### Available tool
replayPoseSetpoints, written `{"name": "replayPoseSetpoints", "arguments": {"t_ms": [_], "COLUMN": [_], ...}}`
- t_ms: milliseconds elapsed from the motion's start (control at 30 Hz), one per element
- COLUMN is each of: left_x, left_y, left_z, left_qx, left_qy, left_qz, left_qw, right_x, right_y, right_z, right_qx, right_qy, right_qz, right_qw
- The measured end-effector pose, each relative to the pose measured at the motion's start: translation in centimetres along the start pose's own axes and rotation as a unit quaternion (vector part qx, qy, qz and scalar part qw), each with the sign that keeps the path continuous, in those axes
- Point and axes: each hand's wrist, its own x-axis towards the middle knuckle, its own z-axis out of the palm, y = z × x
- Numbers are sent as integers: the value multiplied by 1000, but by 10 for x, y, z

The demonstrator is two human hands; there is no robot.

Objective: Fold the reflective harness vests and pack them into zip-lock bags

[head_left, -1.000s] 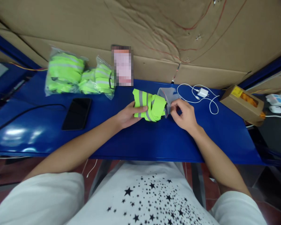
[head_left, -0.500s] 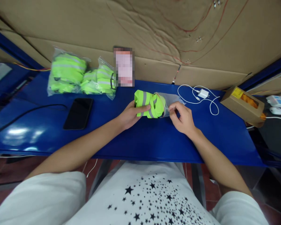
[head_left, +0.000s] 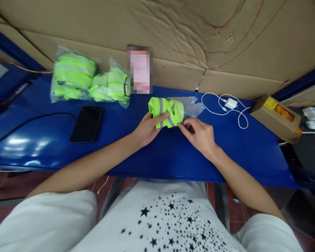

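Note:
A rolled neon-yellow reflective vest (head_left: 161, 105) with grey bands is in my left hand (head_left: 146, 130), the thumb across its front and the fingers beneath it. A clear plastic bag (head_left: 193, 106) extends from the vest's right end, its rim apparently around that end. At the near lower corner of this rim, my right hand (head_left: 201, 135) pinches the bag's edge with thumb and forefinger. The fingertips touch or nearly touch the vest there. How far the vest sits inside the bag is hard to make out.
Bagged neon vests (head_left: 75, 71) lie at the back left, beside a blurred upright picture (head_left: 140, 70). A black phone (head_left: 86, 124) rests left of my arm. To the right are a white charger with its cable (head_left: 231, 103) and a cardboard box (head_left: 277, 117). Cardboard (head_left: 173, 75) lines the back.
My right hand has shifted left and slightly nearer, from the bag's side to its rim by the vest's lower corner. My left hand keeps its hold. The view has tilted slightly.

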Motion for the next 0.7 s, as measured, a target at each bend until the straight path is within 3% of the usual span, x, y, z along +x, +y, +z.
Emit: {"name": "replayPoseSetpoints", "arguments": {"t_ms": [267, 500, 700], "left_x": [1, 0, 0], "left_y": [4, 4, 4], "left_z": [-2, -1, -2], "left_qx": [-2, 1, 8], "left_qy": [16, 5, 10], "left_qz": [14, 11, -8], "left_qw": [1000, 1000, 1000], "right_x": [0, 0, 3], "right_y": [-4, -4, -4], "right_z": [0, 2, 0], "right_qx": [-35, -79, -3], "right_qy": [-19, 6, -23], "right_qz": [27, 36, 94], "right_qw": [999, 996, 995]}}
